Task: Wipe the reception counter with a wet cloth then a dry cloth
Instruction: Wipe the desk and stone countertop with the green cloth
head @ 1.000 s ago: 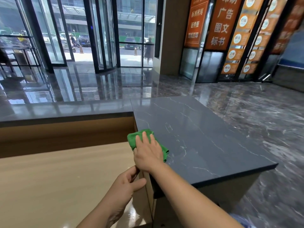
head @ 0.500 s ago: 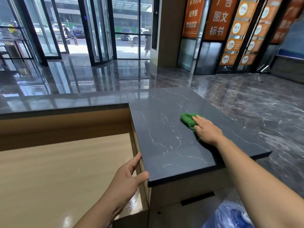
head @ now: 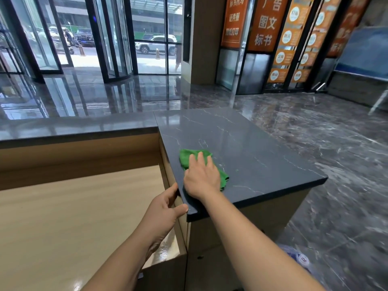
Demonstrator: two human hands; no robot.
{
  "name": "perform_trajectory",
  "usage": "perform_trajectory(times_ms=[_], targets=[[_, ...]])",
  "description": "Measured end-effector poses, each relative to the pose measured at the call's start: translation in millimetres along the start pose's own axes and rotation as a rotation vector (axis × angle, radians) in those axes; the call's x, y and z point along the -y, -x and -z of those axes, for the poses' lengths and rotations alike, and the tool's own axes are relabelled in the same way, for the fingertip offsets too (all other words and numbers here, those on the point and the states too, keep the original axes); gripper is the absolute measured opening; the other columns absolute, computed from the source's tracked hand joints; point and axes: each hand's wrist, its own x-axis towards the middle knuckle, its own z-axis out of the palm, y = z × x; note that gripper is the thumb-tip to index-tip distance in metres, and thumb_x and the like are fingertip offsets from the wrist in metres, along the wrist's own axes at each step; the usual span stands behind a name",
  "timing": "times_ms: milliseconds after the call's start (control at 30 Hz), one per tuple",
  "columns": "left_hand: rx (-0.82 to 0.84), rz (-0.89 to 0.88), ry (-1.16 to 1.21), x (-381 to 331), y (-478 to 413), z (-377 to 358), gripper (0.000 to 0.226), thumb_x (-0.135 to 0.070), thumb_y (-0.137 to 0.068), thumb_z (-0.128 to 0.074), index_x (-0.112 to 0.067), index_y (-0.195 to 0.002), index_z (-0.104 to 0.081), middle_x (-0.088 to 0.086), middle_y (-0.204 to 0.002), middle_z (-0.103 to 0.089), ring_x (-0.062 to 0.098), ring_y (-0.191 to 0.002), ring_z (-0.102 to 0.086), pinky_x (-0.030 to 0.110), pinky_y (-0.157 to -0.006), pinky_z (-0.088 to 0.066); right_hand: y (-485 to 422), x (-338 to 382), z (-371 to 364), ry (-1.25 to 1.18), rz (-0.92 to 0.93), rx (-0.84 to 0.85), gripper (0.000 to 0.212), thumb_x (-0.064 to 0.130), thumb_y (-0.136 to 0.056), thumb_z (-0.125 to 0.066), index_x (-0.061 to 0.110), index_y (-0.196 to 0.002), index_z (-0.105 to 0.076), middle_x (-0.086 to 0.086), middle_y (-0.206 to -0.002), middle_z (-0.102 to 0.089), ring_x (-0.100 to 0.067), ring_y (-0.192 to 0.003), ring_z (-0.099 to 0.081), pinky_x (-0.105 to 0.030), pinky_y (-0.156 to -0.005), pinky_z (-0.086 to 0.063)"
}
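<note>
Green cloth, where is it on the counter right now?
In the head view, the green cloth lies flat under the right hand on the dark counter top, near its left edge, just beyond the left hand.

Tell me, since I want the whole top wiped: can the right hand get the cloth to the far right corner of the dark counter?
Probably yes. The right hand presses the green cloth near the counter's left edge, and the bare top leaves the way free.

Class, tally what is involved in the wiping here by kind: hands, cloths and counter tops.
Hands: 2, left hand and right hand
Cloths: 1, green cloth
Counter tops: 1, dark marble counter top
Total: 4
</note>
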Motion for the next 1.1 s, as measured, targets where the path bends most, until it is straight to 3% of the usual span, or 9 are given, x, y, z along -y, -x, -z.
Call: perform_trajectory(times_ms=[133, 300, 467, 700, 833, 933, 1000, 1033, 1100], targets=[[-0.035, -0.011, -0.024, -3, 2, -2, 0.047, 0.018, -0.076, -0.061, -0.017, -0.108, -0.066, -0.007, -0.108, -0.071, 0.009, -0.112, -0.061, 0.018, -0.089, -0.049, 15, 21, -6, -0.033, 0.169, 0.04, 0.057, 0.023, -0.1, -0.031, 0.019, -0.154, -0.016, -0.004, -0.164, -0.004, -0.028, -0.15, -0.002, -0.043, -0.12, -0.01], [0.006, 0.006, -0.017, -5, 4, 1, 0.067, 0.014, -0.083, -0.058, -0.012, -0.144, -0.043, -0.005, -0.143, -0.05, 0.007, -0.133, -0.042, 0.037, -0.114, -0.033, 3, -30, 16, 0.006, 0.323, 0.125, 0.052, 0.028, -0.104, -0.026, 0.025, -0.155, -0.018, 0.005, -0.163, -0.008, -0.017, -0.15, -0.009, -0.035, -0.121, -0.012], [-0.001, 0.061, -0.053, -9, 6, 0, 0.066, 0.009, -0.089, -0.056, -0.018, -0.146, -0.039, -0.01, -0.143, -0.047, 0.008, -0.135, -0.04, 0.036, -0.113, -0.032, -19, -109, 44, 0.039, 0.154, 0.09, 0.051, 0.026, -0.105, -0.027, 0.025, -0.155, -0.019, 0.005, -0.163, -0.01, -0.015, -0.149, -0.012, -0.029, -0.118, -0.011], [-0.051, 0.11, -0.017, -10, 9, -5, 0.062, 0.007, -0.09, -0.056, -0.018, -0.145, -0.041, -0.007, -0.14, -0.05, 0.009, -0.127, -0.047, 0.028, -0.105, -0.037, -30, -180, 61, 0.035, -0.079, 0.039, 0.053, 0.028, -0.103, -0.028, 0.023, -0.155, -0.021, 0.004, -0.163, -0.012, -0.018, -0.149, -0.014, -0.034, -0.12, -0.015], [-0.179, 0.149, 0.025, -9, 16, -12, 0.046, -0.005, -0.093, -0.058, -0.012, -0.138, -0.051, -0.002, -0.133, -0.058, 0.011, -0.119, -0.053, 0.024, -0.099, -0.038, -17, -157, 52, 0.035, -0.187, -0.01, 0.054, 0.028, -0.102, -0.027, 0.023, -0.155, -0.019, 0.001, -0.164, -0.01, -0.023, -0.149, -0.013, -0.037, -0.117, -0.018], [-0.262, 0.167, 0.118, -9, 21, -16, 0.039, -0.016, -0.097, -0.054, -0.013, -0.136, -0.052, 0.002, -0.134, -0.058, 0.015, -0.123, -0.053, 0.036, -0.112, -0.034, 1, -117, 36, 0.016, -0.246, -0.088, 0.052, 0.026, -0.1, -0.03, 0.021, -0.152, -0.025, -0.002, -0.163, -0.013, -0.028, -0.148, -0.014, -0.038, -0.115, -0.02], [-0.288, 0.181, 0.192, -11, 23, -19, 0.039, -0.019, -0.1, -0.049, -0.01, -0.137, -0.05, 0.005, -0.131, -0.06, 0.016, -0.118, -0.057, 0.04, -0.112, -0.036, 21, -86, 24, -0.007, -0.247, -0.127, 0.053, 0.027, -0.099, -0.034, 0.019, -0.151, -0.028, -0.003, -0.162, -0.016, -0.03, -0.148, -0.014, -0.038, -0.116, -0.02], [-0.292, 0.183, 0.22, -13, 25, -21, 0.034, -0.02, -0.101, -0.046, -0.009, -0.132, -0.053, 0.005, -0.127, -0.062, 0.016, -0.116, -0.058, 0.038, -0.111, -0.037, 31, -70, 18, -0.015, -0.235, -0.14, 0.054, 0.028, -0.099, -0.035, 0.019, -0.151, -0.028, -0.004, -0.162, -0.016, -0.031, -0.148, -0.014, -0.039, -0.116, -0.02], [-0.311, 0.182, 0.289, -16, 26, -25, 0.02, -0.018, -0.102, -0.042, -0.013, -0.098, -0.062, 0.004, -0.107, -0.066, 0.014, -0.105, -0.062, 0.033, -0.105, -0.041, 50, -39, 9, -0.03, -0.177, -0.146, 0.056, 0.03, -0.099, -0.036, 0.017, -0.152, -0.026, -0.006, -0.162, -0.015, -0.032, -0.148, -0.013, -0.042, -0.117, -0.019]])
